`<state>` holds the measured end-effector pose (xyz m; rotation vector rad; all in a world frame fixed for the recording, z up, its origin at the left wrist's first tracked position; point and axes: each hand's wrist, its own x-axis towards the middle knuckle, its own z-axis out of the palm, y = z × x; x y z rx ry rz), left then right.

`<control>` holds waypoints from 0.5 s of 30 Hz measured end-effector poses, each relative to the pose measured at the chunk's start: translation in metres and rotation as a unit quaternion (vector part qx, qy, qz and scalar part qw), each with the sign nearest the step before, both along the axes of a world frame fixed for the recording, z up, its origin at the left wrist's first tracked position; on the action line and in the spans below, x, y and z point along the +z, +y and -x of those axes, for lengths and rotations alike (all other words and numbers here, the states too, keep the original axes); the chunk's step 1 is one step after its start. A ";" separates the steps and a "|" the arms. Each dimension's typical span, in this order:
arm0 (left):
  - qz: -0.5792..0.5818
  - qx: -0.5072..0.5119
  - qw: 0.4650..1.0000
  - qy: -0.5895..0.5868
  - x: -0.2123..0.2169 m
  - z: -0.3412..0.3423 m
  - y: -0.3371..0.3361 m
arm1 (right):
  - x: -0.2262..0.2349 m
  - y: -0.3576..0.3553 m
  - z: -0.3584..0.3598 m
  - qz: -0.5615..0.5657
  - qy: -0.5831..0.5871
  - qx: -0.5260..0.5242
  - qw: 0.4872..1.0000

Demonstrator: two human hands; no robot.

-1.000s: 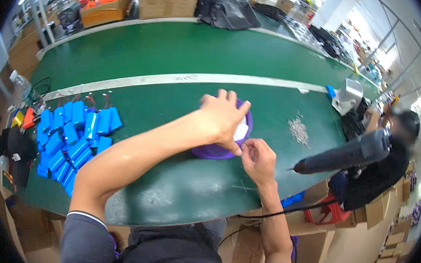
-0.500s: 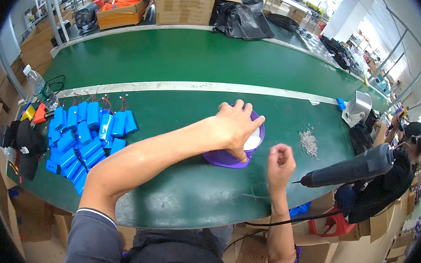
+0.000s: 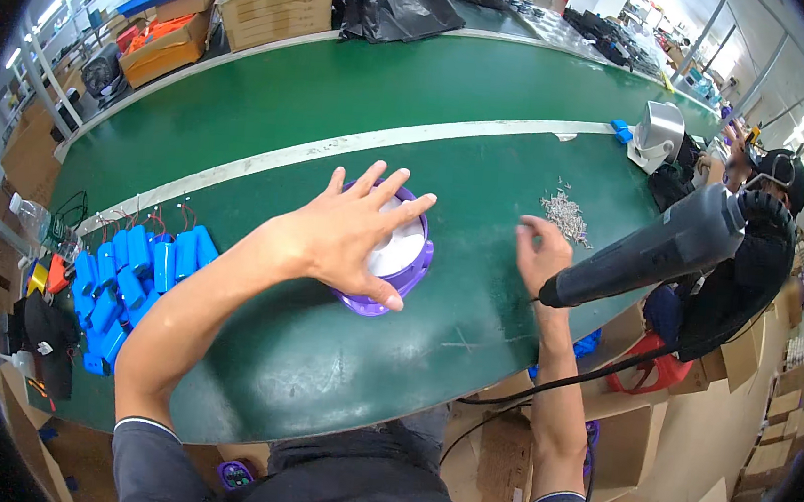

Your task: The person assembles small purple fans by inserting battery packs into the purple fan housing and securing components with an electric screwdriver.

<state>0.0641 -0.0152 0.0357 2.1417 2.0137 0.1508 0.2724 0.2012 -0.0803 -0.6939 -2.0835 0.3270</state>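
Left hand (image 3: pixel 351 233) lies flat, fingers spread, on the purple-rimmed disc (image 3: pixel 400 256) mid-table; right hand (image 3: pixel 541 257) hovers half-curled, empty, beside the grey heat gun (image 3: pixel 652 247). Blue battery packs (image 3: pixel 131 272) lie left.

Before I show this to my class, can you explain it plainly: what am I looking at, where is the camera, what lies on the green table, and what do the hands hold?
The picture comes from a wide-angle camera worn on a person's head, looking down, so straight edges bend. The two forearms rising from the bottom are that person's own. The left hand is spread flat over a round purple dish with a white inside. The right hand is raised, open and empty, beside the nozzle of a dark heat gun hanging at the table edge. On the green table lie a cluster of blue battery packs with thin wires and a small pile of tiny grey parts. Another person sits at the right.
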 end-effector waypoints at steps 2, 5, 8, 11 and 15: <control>-0.042 0.009 0.999 0.029 -0.005 -0.002 0.003 | 0.011 -0.028 0.015 0.082 0.002 0.124 0.989; -0.066 -0.015 0.998 0.021 0.000 0.000 0.004 | 0.029 -0.055 0.028 0.118 -0.066 0.192 0.972; -0.083 -0.030 0.996 0.025 -0.001 -0.001 0.001 | 0.036 -0.070 0.039 0.126 -0.065 0.222 0.965; -0.079 -0.024 0.996 0.014 -0.003 -0.001 0.000 | 0.038 -0.075 0.044 0.112 -0.078 0.239 0.961; -0.083 -0.024 0.996 0.022 -0.007 -0.001 0.002 | 0.037 -0.076 0.043 0.070 -0.076 0.243 0.965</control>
